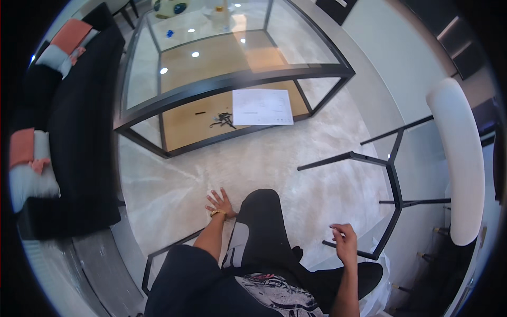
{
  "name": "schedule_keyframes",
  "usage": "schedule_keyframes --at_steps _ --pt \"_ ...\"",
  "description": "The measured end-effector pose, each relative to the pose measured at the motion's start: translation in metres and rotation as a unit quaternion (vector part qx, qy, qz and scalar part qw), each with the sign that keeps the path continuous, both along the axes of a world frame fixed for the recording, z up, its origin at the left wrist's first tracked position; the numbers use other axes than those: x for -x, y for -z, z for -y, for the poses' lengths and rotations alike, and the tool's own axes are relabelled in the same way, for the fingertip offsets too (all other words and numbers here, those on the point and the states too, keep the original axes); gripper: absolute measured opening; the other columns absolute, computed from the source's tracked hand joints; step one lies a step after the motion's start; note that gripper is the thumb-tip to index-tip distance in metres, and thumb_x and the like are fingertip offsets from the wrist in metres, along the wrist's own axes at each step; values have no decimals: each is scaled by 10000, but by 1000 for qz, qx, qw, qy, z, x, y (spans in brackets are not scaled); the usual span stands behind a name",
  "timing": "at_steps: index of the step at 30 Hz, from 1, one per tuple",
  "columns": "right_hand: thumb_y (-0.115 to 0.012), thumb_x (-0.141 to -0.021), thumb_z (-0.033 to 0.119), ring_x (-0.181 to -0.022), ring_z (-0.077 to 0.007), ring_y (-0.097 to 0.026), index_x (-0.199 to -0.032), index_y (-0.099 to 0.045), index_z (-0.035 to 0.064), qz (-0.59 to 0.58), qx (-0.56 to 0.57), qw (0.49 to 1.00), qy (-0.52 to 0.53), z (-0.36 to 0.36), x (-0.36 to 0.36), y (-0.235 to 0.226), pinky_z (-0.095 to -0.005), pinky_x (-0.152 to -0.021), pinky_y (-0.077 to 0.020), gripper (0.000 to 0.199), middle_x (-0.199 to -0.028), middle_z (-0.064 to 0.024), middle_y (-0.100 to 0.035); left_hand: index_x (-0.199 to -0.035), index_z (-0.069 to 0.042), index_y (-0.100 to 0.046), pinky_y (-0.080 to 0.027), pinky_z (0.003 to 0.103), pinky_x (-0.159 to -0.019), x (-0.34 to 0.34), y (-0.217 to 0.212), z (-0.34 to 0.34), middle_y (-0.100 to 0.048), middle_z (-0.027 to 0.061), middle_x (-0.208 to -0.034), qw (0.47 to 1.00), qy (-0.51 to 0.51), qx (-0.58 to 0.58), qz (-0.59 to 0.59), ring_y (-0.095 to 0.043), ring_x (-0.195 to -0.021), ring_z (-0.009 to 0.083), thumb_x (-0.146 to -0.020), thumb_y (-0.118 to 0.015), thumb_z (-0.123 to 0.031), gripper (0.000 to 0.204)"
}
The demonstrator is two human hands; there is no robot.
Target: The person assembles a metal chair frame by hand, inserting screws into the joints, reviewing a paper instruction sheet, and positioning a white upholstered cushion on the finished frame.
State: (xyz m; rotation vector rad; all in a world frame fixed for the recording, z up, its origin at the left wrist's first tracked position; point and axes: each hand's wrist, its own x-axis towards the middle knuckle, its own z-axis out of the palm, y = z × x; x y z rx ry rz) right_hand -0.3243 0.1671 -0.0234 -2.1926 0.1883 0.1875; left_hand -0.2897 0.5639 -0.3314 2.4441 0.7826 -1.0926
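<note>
My left hand (221,203) rests on the pale rug (211,164) beside my bent knee, fingers spread and nothing in them. To the right, my right hand (344,243) is raised with its fingers curled and their tips together; whether something small is between them I cannot make out. It is close to one end of a black metal leg frame (395,185). That frame lies on its side at the right, its legs pointing toward me, next to a white padded seat (458,164).
Ahead stands a black-framed table (232,80) with a glass top. Its wooden lower shelf (190,129) holds a white printed sheet (262,107) and a pile of small dark hardware (225,120). A black sofa (87,142) lines the left. Another black metal frame (149,267) lies beside me.
</note>
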Motion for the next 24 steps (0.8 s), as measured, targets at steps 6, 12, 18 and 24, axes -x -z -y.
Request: schedule_keyframes --at_steps 6,12,18,24 --pt "-697 -908 32 -816 -193 -659 -1046 -744 24 69 21 991 -116 -100 -94 12 -310 -655 -505 146 -880 -106 -685 -1593 -214 232 58 789 -1107 -6 -15 11 287 251 -1634 999 -28 14 10 257 -1480 530 -651 -930 -413 1509" --pt "-697 -913 51 -776 -243 -666 -1026 -735 13 183 -8 965 -190 -217 -207 -53 -316 -701 -508 125 -903 -132 -714 -1605 -209 202 80 798 -1093 -5 -25 1 250 261 -1645 998 -52 41 5 248 -1478 542 -658 -918 -331 1472" --pt "-690 -894 51 -895 -328 -670 -994 -739 33 325 76 898 -287 -307 -343 -113 -393 -787 -532 112 -976 -143 -679 -1602 -207 211 59 823 -1072 -7 2 5 261 264 -1640 998 -48 33 25 251 -1464 570 -687 -887 -298 1432" --pt "-691 -894 77 -980 -326 -649 -964 -765 54 317 141 890 -295 -330 -384 -82 -417 -852 -516 104 -970 -141 -672 -1624 -213 140 73 831 -1059 -6 15 2 228 261 -1652 998 -47 37 35 239 -1463 582 -823 -729 -203 1181"
